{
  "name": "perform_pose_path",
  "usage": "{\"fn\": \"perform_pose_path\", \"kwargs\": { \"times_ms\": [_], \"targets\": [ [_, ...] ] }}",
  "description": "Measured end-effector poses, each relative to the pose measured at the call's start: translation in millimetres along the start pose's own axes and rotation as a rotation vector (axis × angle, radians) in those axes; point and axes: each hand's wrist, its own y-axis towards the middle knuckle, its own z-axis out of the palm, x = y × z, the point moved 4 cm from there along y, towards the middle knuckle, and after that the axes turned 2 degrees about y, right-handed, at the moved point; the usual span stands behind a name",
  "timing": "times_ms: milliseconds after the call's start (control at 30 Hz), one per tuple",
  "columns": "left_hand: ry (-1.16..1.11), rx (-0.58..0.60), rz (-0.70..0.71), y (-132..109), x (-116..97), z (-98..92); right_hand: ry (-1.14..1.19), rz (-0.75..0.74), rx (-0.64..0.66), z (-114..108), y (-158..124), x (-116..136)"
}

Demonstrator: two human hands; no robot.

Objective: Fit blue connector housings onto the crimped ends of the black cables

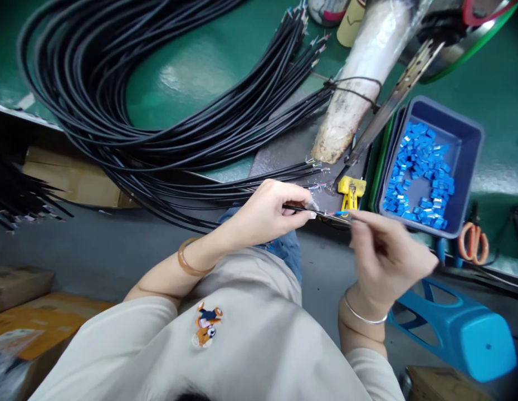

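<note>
Close in front of my body, my left hand (279, 209) is closed around the end of a black cable (298, 208); something whitish covers its thumb and finger tips. Thin coloured wires (336, 214) come out of that end towards the right. The fingers of my right hand (382, 245), slightly blurred, pinch these wires at their far end. A bit of blue shows at the fingertips; whether it is a wire or a small connector I cannot tell. More black cables (225, 189) lie just beyond my left hand, their stripped ends pointing right.
A grey-blue bin (472, 145) holds small blue connectors (420, 167). Near it are a yellow clip (351, 192), a metal bar (388, 106), a plastic-wrapped tube (359, 83) and orange-handled scissors (473, 242). A big cable coil (75, 83) covers the green table's left. Below right stands a blue stool (487, 345).
</note>
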Motion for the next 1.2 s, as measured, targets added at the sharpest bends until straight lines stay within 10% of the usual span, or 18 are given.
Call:
{"fn": "perform_pose_path", "kwargs": {
  "times_ms": [200,533,867,1200],
  "targets": [
    [0.093,0.02,0.023,-8.3,-0.8,2.7,-0.075,-0.243,0.22,16.9,5.9,14.5],
    [-0.622,0.314,-0.322,-12.5,14.4,17.7,0.239,-0.03,0.066,18.3,0.3,8.4],
    [-0.107,-0.171,0.01,-14.5,7.8,12.4,0.018,-0.026,-0.084,10.0,-2.5,7.7],
    [0.127,-0.264,0.189,-14.5,2.2,12.2,-0.15,-0.15,-0.031,25.8,1.0,11.6]
  ]
}}
